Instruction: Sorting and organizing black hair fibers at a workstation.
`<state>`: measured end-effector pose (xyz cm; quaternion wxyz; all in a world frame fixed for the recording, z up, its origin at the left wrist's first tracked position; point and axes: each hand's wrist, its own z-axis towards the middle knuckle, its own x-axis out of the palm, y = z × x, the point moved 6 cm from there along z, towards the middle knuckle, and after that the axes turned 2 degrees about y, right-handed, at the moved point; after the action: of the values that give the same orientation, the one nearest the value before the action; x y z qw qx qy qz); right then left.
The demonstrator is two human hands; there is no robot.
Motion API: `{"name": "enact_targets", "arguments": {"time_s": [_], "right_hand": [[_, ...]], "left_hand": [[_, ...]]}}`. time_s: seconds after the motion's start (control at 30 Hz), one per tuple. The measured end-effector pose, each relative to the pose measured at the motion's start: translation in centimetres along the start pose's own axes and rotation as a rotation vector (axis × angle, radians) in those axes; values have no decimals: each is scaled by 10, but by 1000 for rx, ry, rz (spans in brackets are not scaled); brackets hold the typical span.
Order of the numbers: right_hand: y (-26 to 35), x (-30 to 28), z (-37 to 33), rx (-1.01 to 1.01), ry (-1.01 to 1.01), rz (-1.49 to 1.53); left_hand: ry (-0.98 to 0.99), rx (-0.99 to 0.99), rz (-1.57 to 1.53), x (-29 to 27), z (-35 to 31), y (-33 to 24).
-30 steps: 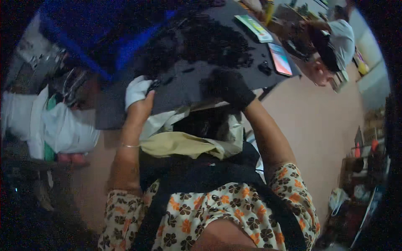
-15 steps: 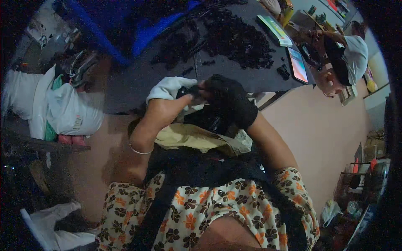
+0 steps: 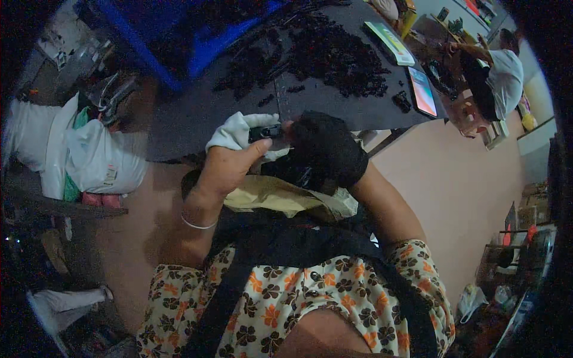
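Presently I grip one small black part (image 3: 265,131) between my cloth-wrapped left hand (image 3: 230,167) and gloved right hand (image 3: 322,149), the heap of black parts (image 3: 334,56) beyond them apparently unprocessed.

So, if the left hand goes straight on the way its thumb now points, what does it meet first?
Most likely the right hand in its black glove: the left hand points across at it, both closed on a small black part. Depth is hard to judge here.

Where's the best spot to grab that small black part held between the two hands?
Probably by the middle of the small black part, coming from above: it lies crosswise between the left hand and the black-gloved right hand, which cover its ends.
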<state>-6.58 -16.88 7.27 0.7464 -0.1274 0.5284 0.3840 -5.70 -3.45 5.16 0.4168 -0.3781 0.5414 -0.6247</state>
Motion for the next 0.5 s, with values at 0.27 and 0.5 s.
{"name": "enact_targets", "arguments": {"time_s": [0.27, 0.5], "right_hand": [[-3, 2, -2, 120, -170, 333], [-22, 29, -6, 295, 241, 509]], "left_hand": [[-105, -5, 67, -3, -10, 3], [18, 205, 451, -1, -18, 14]]}}
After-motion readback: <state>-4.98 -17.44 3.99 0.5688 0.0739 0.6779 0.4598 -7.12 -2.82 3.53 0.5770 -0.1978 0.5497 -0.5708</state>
